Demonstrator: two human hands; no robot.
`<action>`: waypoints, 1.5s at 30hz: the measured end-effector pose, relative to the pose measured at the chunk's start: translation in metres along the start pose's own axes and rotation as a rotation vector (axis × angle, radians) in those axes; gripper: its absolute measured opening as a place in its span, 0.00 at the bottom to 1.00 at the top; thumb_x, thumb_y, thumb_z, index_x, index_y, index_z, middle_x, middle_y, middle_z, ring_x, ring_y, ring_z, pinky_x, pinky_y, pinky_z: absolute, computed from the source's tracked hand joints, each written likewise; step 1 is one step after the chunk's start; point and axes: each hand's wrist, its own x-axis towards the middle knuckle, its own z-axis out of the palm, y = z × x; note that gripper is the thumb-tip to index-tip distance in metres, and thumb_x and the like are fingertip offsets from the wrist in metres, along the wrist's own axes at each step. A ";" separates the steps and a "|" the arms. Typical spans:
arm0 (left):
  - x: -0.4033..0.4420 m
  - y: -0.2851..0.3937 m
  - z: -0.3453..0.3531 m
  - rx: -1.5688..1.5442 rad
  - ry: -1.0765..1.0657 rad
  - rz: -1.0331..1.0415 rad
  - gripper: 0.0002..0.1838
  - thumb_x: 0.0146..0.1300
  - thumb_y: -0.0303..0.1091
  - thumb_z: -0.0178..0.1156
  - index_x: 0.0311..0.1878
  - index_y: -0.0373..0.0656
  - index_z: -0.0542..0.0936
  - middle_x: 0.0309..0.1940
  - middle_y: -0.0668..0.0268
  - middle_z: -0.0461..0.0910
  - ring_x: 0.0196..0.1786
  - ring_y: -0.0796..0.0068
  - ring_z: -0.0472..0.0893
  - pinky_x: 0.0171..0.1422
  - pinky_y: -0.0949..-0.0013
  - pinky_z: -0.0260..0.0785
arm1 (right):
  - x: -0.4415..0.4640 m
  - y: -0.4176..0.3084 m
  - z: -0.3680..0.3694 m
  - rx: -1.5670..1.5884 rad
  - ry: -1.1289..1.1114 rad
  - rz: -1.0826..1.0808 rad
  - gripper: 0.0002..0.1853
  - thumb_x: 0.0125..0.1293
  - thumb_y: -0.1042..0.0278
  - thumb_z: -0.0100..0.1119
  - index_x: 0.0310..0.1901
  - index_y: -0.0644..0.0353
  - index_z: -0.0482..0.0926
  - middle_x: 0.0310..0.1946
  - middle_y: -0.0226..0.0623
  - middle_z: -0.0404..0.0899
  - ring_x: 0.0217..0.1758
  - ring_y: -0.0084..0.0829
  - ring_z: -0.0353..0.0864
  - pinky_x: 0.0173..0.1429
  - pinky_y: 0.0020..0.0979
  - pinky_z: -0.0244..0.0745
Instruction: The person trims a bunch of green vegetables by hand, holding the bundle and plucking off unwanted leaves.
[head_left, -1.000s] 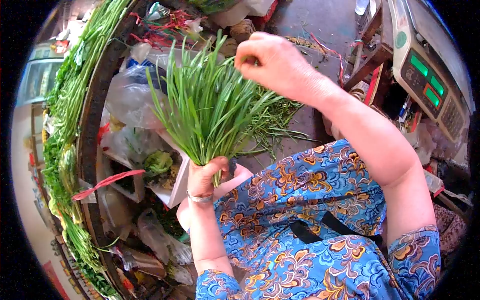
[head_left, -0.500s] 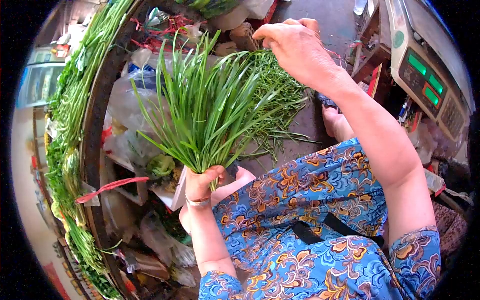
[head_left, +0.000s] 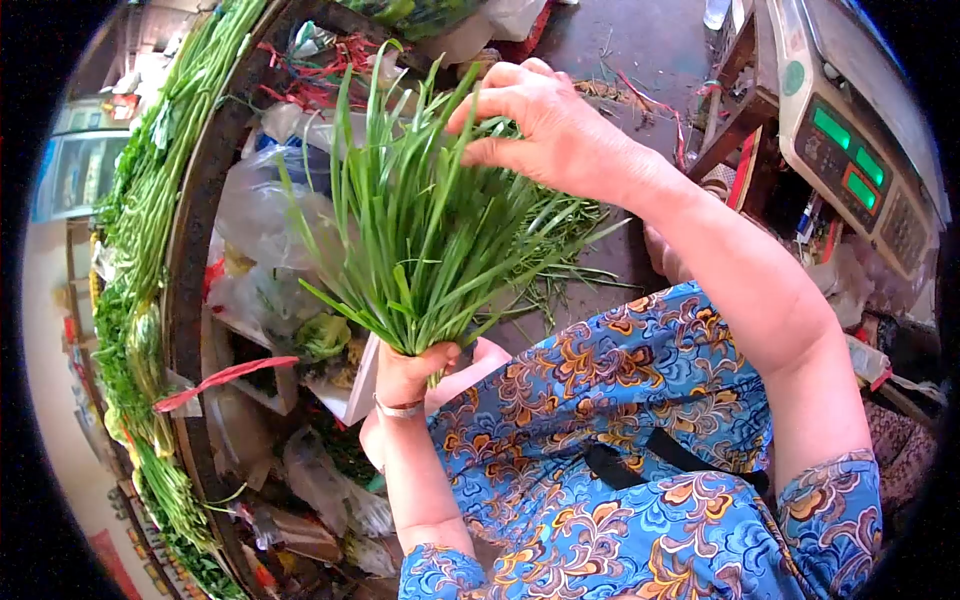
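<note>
A fanned bunch of garlic chives [head_left: 420, 240] stands upright in my left hand [head_left: 408, 376], whose fingers wrap round the stem ends. The long green leaves spread upward and outward. At their upper right side is my right hand [head_left: 550, 125], with thumb and fingers apart and curved around the leaf tips. Whether any leaf is pinched there, I cannot make out. Behind the bunch, partly hidden by it, a heap of loose thin green trimmings [head_left: 560, 270] lies on the dark floor.
An electronic scale [head_left: 845, 150] with lit green digits stands at right. Long greens [head_left: 150, 215] line a shelf on the left, with a red strip [head_left: 225, 382] hanging at its edge. Plastic bags [head_left: 265, 215] and a tangle of red ties [head_left: 340, 75] lie beyond the bunch.
My right hand has moved left and slightly down, from above the trimmings to the chive tips. The bunch has shifted a little to the right and down in my left hand.
</note>
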 end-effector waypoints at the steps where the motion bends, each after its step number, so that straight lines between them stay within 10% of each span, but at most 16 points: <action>1: -0.001 0.001 0.001 -0.013 -0.005 -0.018 0.22 0.42 0.19 0.69 0.46 0.34 0.79 0.31 0.60 0.82 0.24 0.71 0.78 0.25 0.71 0.71 | 0.000 -0.003 0.001 0.006 -0.020 -0.003 0.14 0.59 0.54 0.66 0.45 0.47 0.84 0.44 0.37 0.77 0.55 0.44 0.70 0.60 0.45 0.62; 10: -0.005 0.004 0.005 -0.086 -0.008 -0.028 0.22 0.42 0.13 0.68 0.45 0.34 0.79 0.31 0.60 0.82 0.26 0.71 0.80 0.27 0.71 0.72 | 0.010 -0.011 -0.010 0.380 0.099 0.158 0.07 0.60 0.68 0.64 0.38 0.60 0.81 0.29 0.40 0.81 0.36 0.38 0.82 0.43 0.35 0.76; 23: 0.000 0.003 0.014 -0.056 -0.190 0.020 0.36 0.39 0.08 0.67 0.57 0.35 0.75 0.50 0.56 0.82 0.50 0.61 0.83 0.54 0.57 0.78 | 0.009 -0.011 -0.001 0.092 0.071 -0.197 0.06 0.58 0.66 0.65 0.37 0.53 0.81 0.36 0.37 0.77 0.45 0.42 0.78 0.48 0.43 0.72; 38: -0.003 0.003 0.005 -0.058 -0.111 -0.055 0.32 0.36 0.10 0.68 0.51 0.35 0.79 0.43 0.57 0.84 0.45 0.63 0.84 0.48 0.65 0.78 | 0.005 -0.015 0.006 0.241 0.005 -0.183 0.06 0.58 0.69 0.59 0.34 0.60 0.74 0.31 0.43 0.78 0.39 0.48 0.79 0.42 0.45 0.73; 45: 0.002 -0.006 -0.007 -0.005 0.083 0.074 0.22 0.43 0.22 0.69 0.46 0.33 0.79 0.32 0.59 0.83 0.24 0.73 0.79 0.27 0.72 0.74 | -0.001 -0.019 -0.004 0.299 -0.254 -0.059 0.08 0.60 0.66 0.58 0.34 0.62 0.77 0.29 0.46 0.79 0.37 0.47 0.81 0.41 0.43 0.74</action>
